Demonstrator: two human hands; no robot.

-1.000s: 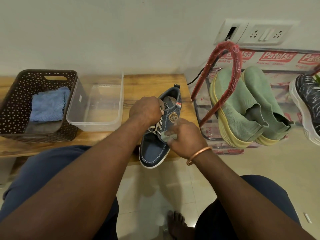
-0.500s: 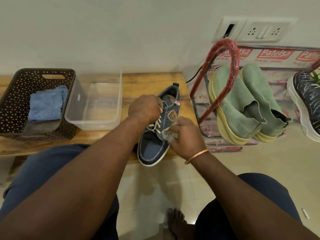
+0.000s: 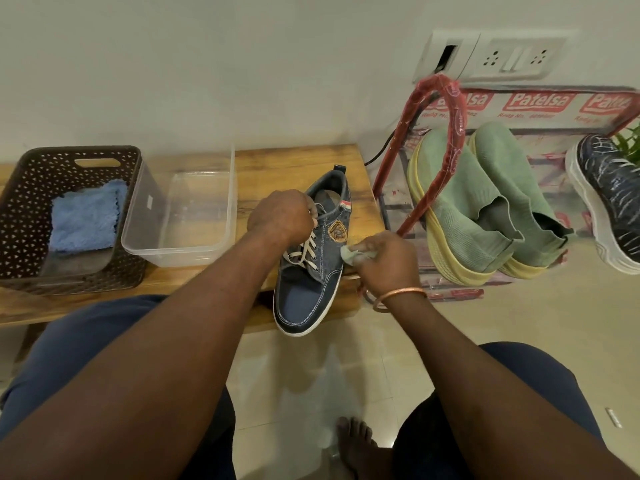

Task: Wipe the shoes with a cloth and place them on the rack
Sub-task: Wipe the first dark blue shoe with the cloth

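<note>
- I see the bench (image 3: 194,299) along the wall, with the rack (image 3: 440,140) just beside its right end.
- The rack's back panel reads "Patelsa" several times in red; the smaller print below it I cannot read.
- The rack holds a green pair (image 3: 485,202) side by side, toes up, and a black shoe (image 3: 609,199) to their right.
- The basket (image 3: 24,216) stands at the left of the bench and contains one folded blue towel (image 3: 85,216).
- The tub (image 3: 187,216) touches the basket's right side; I see nothing in it.
- The shoe (image 3: 308,292) lies on the bench's right part, heel toward the wall, toe overhanging the front edge. A gold badge sits on its side.
- My left hand (image 3: 280,216) is curled over the laces at the tongue, fingers bent together.
- My right hand (image 3: 384,261) pinches the cloth (image 3: 349,254), a small pale wad, against the shoe's right side.
- A bangle (image 3: 398,294) circles the right wrist.
- A socket plate (image 3: 498,57) is fixed on the wall above the rack.
</note>
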